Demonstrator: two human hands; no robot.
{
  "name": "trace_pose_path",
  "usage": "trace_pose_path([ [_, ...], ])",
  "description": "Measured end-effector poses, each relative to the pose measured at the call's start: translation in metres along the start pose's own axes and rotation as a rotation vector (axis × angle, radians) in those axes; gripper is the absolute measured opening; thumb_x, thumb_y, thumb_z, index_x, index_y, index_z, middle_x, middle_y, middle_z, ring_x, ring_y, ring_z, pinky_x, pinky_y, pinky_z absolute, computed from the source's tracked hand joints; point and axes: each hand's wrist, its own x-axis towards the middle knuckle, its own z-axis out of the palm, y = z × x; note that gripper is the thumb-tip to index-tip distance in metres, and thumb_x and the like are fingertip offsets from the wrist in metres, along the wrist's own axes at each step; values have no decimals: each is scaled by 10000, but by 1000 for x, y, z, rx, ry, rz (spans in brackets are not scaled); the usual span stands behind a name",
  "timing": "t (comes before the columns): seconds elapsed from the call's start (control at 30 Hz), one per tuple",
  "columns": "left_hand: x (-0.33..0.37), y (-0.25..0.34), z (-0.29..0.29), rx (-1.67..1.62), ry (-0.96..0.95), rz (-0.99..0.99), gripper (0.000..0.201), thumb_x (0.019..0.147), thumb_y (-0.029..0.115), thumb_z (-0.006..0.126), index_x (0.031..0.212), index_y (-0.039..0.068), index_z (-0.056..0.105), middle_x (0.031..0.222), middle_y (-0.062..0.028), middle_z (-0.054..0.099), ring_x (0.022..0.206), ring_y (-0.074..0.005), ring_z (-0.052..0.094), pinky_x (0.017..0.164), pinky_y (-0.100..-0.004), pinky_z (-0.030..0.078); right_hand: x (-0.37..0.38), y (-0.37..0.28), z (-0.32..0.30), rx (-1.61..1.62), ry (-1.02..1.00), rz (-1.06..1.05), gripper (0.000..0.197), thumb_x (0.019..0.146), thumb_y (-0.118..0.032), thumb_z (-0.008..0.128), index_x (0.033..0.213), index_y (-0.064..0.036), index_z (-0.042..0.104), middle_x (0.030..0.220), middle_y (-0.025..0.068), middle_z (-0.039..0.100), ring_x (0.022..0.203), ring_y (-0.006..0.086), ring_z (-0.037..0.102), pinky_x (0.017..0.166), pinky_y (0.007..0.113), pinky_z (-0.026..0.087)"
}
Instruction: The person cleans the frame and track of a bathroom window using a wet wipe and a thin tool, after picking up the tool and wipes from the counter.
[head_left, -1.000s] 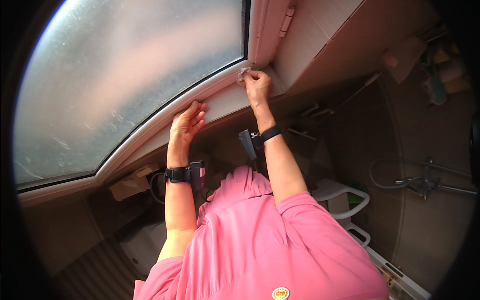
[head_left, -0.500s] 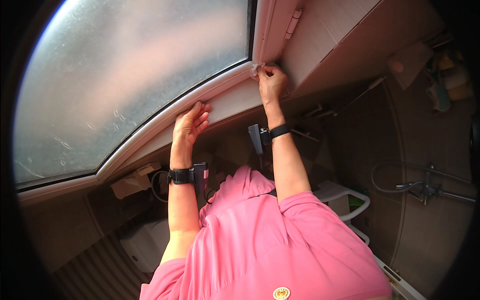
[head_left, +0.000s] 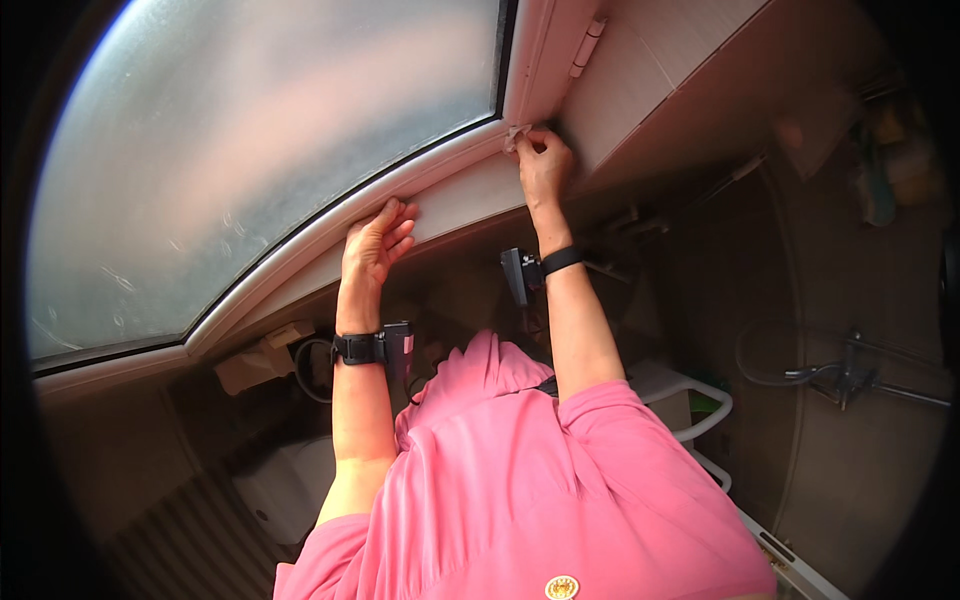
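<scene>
A frosted window pane (head_left: 270, 140) set in a white frame (head_left: 425, 172) fills the upper left. At the frame's lower right corner my right hand (head_left: 545, 165) pinches a small crumpled white wipe (head_left: 516, 137) and holds it against the frame. My left hand (head_left: 376, 243) is at the lower frame rail, its fingers loosely spread and slightly curled, with the fingertips at the rail's edge. Nothing shows in it. Each wrist wears a black strap with a small dark device.
A white hinge (head_left: 588, 46) joins the frame beside a tiled reveal (head_left: 640, 80). Below right stands a white-railed chair or stool (head_left: 690, 420). A shower mixer with a hose (head_left: 845, 372) is on the right wall. A pale box (head_left: 255, 365) lies below the window at left.
The view has shifted slightly. Both hands stay at nearly the same spots on the frame, and the wipe is still in the right hand at the corner.
</scene>
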Motion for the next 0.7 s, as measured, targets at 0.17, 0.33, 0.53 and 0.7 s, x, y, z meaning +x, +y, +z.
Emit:
trace_pose_path([
  [0.17,-2,0,1,-3,-36,-16,245,798,278,669,958,104,603,944,-63,661,695,-72,621,570,-222,521,-10,-5,10,106,1,38,123,749,-95,641,736,22,608,675,146,616,627,271,599,599,354,464],
  [0.33,-6,2,7,-15,7,22,260,808,265,656,943,51,592,929,-109,659,679,-93,631,556,-230,536,-13,3,-4,-151,-122,-109,89,758,-60,600,756,29,594,764,188,614,737,329,597,689,369,468],
  [0.53,0,-1,1,-27,-37,14,272,806,267,658,956,50,593,936,-103,658,699,-99,637,559,-233,538,-8,12,-13,-391,-151,-447,86,772,-9,515,830,8,577,859,186,580,856,351,546,777,410,439],
  [0.7,-3,1,1,-34,-39,-16,261,811,266,653,949,52,595,939,-106,656,689,-98,632,568,-242,539,-5,21,-9,-624,-3,-585,198,805,-137,550,955,-8,555,987,148,540,974,308,477,832,399,405],
])
